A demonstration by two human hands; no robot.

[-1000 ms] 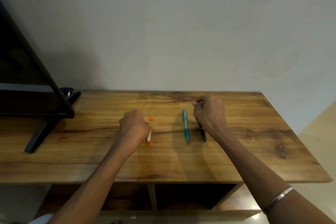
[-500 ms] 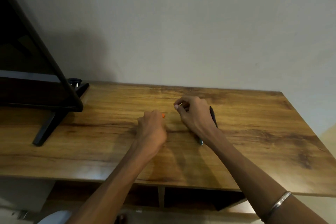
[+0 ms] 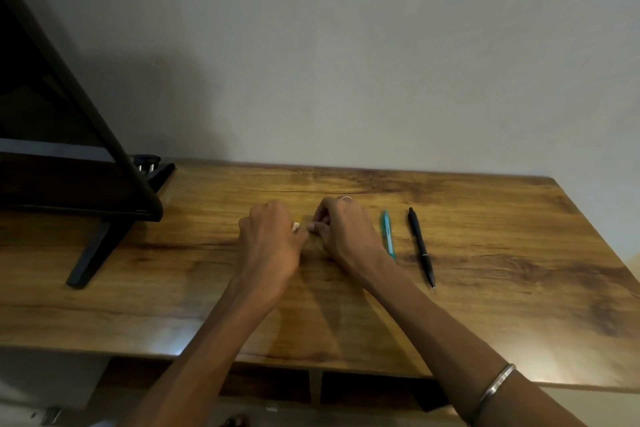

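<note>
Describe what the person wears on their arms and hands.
No sleeves show; both forearms are bare. A thin silver bangle circles the right forearm, and a slim ring sits on the right hand. The left hand shows no jewellery.

We read no text, brand, number or sign anywhere here. Any print on the barrel of the teal pen (image 3: 388, 236) or the black pen (image 3: 420, 248) is too small for us to tell. The small yellow item (image 3: 302, 221) held between our left hand (image 3: 270, 239) and right hand (image 3: 343, 236) shows a pale patch, but no legible letters.
</note>
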